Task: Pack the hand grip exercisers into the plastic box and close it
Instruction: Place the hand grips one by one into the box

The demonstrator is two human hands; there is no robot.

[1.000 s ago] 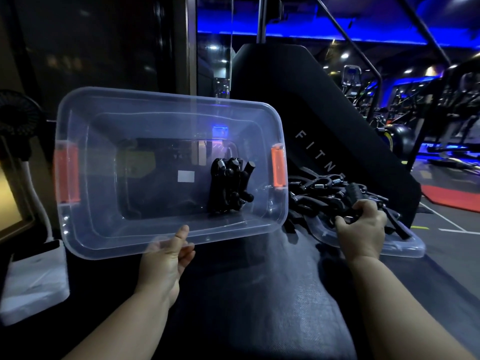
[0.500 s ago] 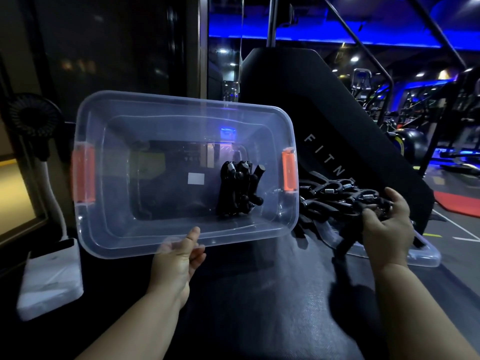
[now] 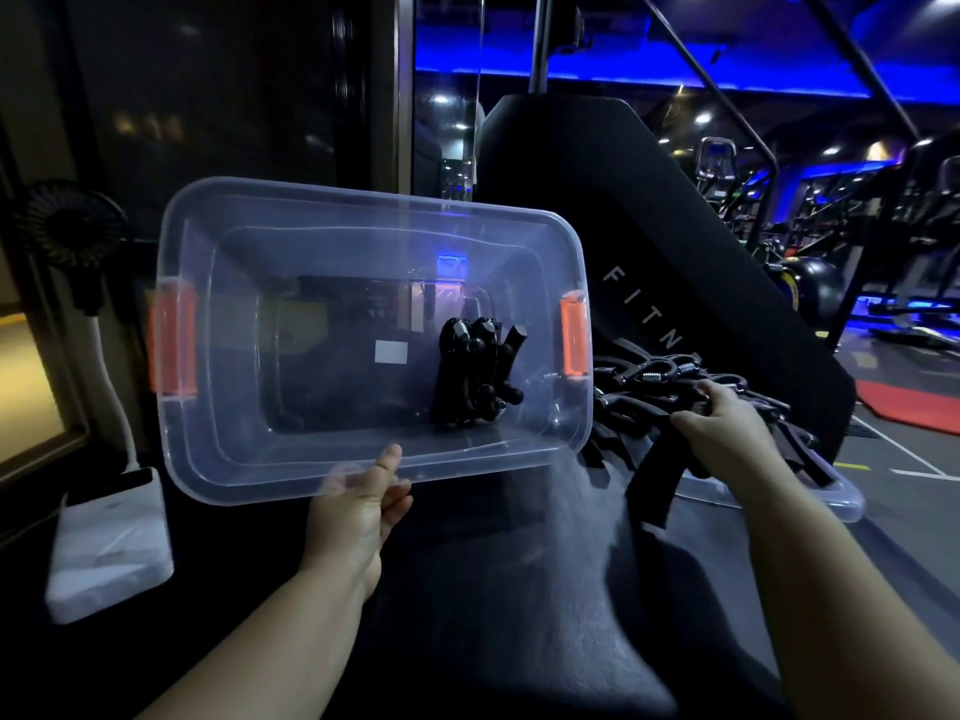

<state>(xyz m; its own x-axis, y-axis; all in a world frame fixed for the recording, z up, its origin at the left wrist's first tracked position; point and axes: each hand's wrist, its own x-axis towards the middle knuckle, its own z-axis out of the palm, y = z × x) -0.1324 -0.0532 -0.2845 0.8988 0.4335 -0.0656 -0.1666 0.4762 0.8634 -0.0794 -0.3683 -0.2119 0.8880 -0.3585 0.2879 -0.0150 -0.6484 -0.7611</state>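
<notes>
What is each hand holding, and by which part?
Left hand: clear plastic box, by its near rim. Right hand: black hand grip exerciser, near its top, handle hanging.

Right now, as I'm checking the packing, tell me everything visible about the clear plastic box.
The plastic box is clear, rectangular, round-cornered, with an orange latch at each short end. Lidless, it is tipped up, opening toward the camera. The left hand pinches its near rim; a few black hand grip exercisers lie inside.

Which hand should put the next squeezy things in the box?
Probably the right hand: it grips exercisers at the pile. The left hand is busy holding the plastic box by its rim.
</notes>
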